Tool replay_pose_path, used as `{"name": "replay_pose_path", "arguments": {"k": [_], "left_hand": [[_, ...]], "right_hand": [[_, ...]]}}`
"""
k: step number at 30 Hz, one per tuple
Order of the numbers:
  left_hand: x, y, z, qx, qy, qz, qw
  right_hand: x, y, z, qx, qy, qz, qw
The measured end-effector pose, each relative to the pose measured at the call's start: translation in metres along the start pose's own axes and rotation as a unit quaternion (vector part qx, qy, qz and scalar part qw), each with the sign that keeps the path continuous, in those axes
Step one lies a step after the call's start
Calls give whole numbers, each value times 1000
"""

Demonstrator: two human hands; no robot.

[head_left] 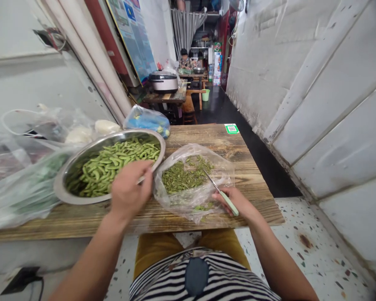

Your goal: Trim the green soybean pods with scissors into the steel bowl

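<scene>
The right hand (233,202) sits nearest, its fingers closed round a green-handled knife (227,202), whose blade points into a clear plastic bag (188,205) of chopped greens; a slip could slit the bag. The left hand (128,188) curls at the rim of a steel bowl (62,184) of green soybean pods (119,161), its fingertips hidden; pressure there could tip the bowl on the wooden table (253,184).

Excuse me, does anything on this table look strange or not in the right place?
Yes: the green-handled knife in the right hand has its bare blade reaching into a thin clear plastic bag of chopped green trimmings. This looks odd because the blade could easily cut such thin plastic.
</scene>
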State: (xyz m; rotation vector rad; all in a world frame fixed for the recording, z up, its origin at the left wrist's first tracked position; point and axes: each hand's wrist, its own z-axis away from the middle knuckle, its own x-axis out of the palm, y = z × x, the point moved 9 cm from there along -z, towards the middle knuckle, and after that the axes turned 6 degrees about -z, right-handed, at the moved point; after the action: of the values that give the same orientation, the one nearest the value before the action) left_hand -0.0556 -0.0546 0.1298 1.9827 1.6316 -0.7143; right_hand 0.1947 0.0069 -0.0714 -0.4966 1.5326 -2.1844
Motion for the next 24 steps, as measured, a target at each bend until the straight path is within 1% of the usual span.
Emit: {"name": "replay_pose_path", "arguments": {"k": [1,2,3,4,5,6,7,8,9,10,12,13,14,16,18,19,21,22,24], "left_hand": [[27,21,7,55,-94,54,993],[56,40,17,97,-196,93,971],[83,52,28,121,-285,113,944],[107,58,38,132,-354,115,919],[127,59,45,135,-398,106,901],[143,58,48,137,-423,94,891],[155,57,49,143,-434,82,886],[163,55,47,148,-432,73,886],[168,53,43,147,-420,64,893],[170,50,37,136,-398,53,906],[168,45,25,92,-348,33,932],[166,45,21,71,-338,33,938],[167,49,21,55,-349,45,934],[174,59,29,30,-411,79,908],[181,64,37,-6,-465,79,882],[182,64,39,-25,-474,66,878],[185,62,40,-44,-473,52,878],[187,62,41,-40,-477,68,875],[189,65,44,-19,-489,135,861]], "right_hand": [[-1,0,0,2,2,-5,1000],[-1,1,0,4,4,-9,1000],[-2,1,0,6,6,-10,1000],[-2,1,0,6,4,-8,1000],[-1,1,0,6,-1,-5,1000],[-1,1,1,6,-6,0,1000],[0,1,1,8,-13,3,1000],[1,2,1,9,-18,6,1000],[1,3,2,11,-21,6,1000],[1,3,2,12,-19,6,1000],[-1,4,3,12,-11,3,1000],[-2,5,3,11,-9,3,1000],[-2,5,3,10,-8,4,1000],[-3,6,4,9,-8,12,1000],[-4,6,4,4,-4,26,1000],[-4,5,4,-1,0,35,999],[-5,3,4,-11,4,59,998],[-5,2,5,-16,4,74,997],[-6,-2,5,-28,4,107,994]]}}
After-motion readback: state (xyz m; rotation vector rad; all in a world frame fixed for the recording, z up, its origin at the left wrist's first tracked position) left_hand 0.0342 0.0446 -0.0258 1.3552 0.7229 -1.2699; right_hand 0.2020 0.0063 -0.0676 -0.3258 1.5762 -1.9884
